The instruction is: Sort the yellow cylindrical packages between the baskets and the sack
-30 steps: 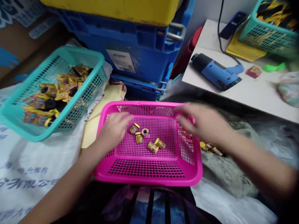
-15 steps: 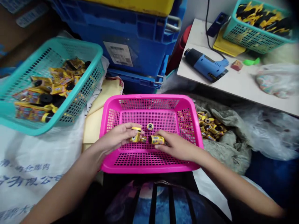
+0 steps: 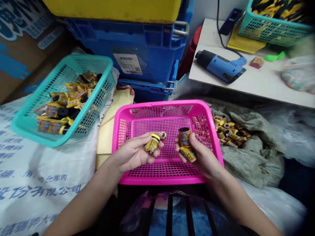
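Over the pink basket [image 3: 162, 180], my left hand [image 3: 137, 152] holds a small yellow container [image 3: 152, 144] with a yellow rim, tilted between thumb and fingers. My right hand [image 3: 199, 150] grips two small containers, a dark-topped one [image 3: 184, 136] above a yellow one [image 3: 188, 154]. Another small round container [image 3: 163, 135] lies in the basket just beyond my left fingertips, partly hidden by them.
A teal basket [image 3: 18, 119] of yellow packs stands at the left. Behind are stacked blue crates [image 3: 152, 49]. A blue heat gun [image 3: 222, 68] lies on the white table [image 3: 256, 87]. A sack [image 3: 258, 160] holds many small containers at the right.
My right hand has lifted and turned its container upright and now holds a second one with it. My left hand has turned palm up with its container. The view has shifted slightly.
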`<state>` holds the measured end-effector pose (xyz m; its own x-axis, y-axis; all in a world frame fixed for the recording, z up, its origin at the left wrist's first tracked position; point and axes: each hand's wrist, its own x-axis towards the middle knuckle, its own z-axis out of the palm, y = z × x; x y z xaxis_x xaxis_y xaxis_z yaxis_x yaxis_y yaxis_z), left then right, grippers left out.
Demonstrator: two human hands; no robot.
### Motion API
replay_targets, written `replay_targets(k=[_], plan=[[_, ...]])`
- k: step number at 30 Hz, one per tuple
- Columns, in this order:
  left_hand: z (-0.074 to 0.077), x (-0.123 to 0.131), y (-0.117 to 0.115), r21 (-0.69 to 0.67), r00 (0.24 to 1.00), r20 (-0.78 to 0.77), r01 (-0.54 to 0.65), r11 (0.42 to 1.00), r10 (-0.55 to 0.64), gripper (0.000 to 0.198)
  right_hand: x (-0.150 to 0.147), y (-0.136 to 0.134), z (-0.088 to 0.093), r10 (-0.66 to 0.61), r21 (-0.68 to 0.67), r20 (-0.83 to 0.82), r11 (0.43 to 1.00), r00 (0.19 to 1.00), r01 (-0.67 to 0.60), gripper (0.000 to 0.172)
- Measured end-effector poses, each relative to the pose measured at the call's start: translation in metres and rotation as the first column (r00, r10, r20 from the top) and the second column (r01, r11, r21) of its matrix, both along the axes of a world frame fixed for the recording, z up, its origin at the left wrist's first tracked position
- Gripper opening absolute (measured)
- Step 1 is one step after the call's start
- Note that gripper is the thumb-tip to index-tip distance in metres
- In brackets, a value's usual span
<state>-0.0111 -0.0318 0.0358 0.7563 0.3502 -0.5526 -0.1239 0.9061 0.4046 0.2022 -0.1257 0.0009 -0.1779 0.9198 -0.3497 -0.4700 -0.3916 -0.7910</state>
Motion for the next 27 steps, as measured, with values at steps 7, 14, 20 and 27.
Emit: replay_targets(k=[7,14,20,27], plan=[[-0.002,0.018,0.003,0.034,0.996,-0.078,0.052,0.998,-0.050,0.019,0.001,0.003,0.002,0.014,0.188,-0.073,0.982,0.997,0.000,0.055],[0.016,0.062,0.012,0.242,0.942,-0.194,0.317,0.917,-0.275,0.039,0.016,-0.006,0.003,-0.087,0.324,-0.078,0.940,0.993,0.107,0.046],[0.024,0.152,0.019,0.428,0.887,-0.246,0.462,0.777,-0.392,0.033,0.087,-0.011,0.003,-0.603,0.342,0.291,0.791,0.743,0.508,0.058],[0.050,0.240,0.017,0.692,0.861,-0.394,0.508,0.514,-0.321,0.053,0.203,-0.024,-0.035,-0.394,0.153,0.898,0.696,0.196,0.701,0.040]])
